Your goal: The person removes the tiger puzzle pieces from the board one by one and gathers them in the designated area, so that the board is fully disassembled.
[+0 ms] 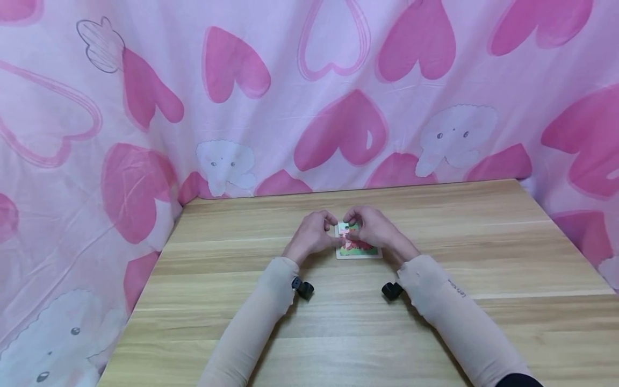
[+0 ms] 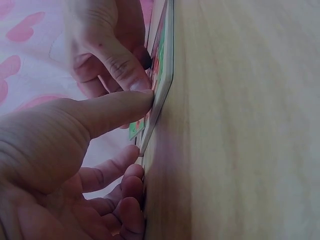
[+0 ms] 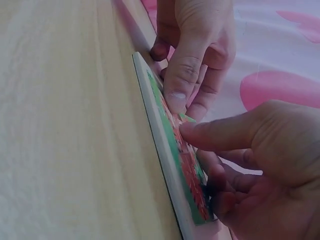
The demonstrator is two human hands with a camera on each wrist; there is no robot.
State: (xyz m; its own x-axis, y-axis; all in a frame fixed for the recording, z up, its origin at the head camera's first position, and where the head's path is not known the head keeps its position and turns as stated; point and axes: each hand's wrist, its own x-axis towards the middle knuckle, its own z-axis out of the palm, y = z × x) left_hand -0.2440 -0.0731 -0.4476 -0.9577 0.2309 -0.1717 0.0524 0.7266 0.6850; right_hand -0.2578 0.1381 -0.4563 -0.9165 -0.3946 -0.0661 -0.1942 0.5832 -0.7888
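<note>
— Hands [image 1: 311, 234] to the fore: a person's pair, reaching forward from what?

— From pale fabric, nearest the camera: a left sleeve [image 1: 261, 312] and a right sleeve [image 1: 459, 317], the latter bearing a dark marking [image 1: 456, 288] too small to read. One black device [image 1: 303, 289] sits at the left wrist, a second black device [image 1: 392, 291] at the right.

— How do the fingers lie?

— The left hand [image 1: 309, 236] pinches a picture board [image 1: 358, 251] at its left side, thumb laid on the face, index finger at the edge. The right hand [image 1: 376, 228] grips its far side, fingers curled at the edge, thumb tip pressed on the face just beside the left thumb.

— And the board itself?

— Between the hands, on a wood-grain table [image 1: 338, 333], toward the table's far side. Red and green artwork fills its white border. In the left wrist view, a green bit [image 2: 135, 129] juts out beneath the thumbs; whether it is a separate piece, I cannot tell.

— Behind all that?

— Pink fabric [image 1: 275, 126] hangs along the table's far edge, printed with hearts and fluffy white cartoon animals [image 1: 224, 164].
</note>
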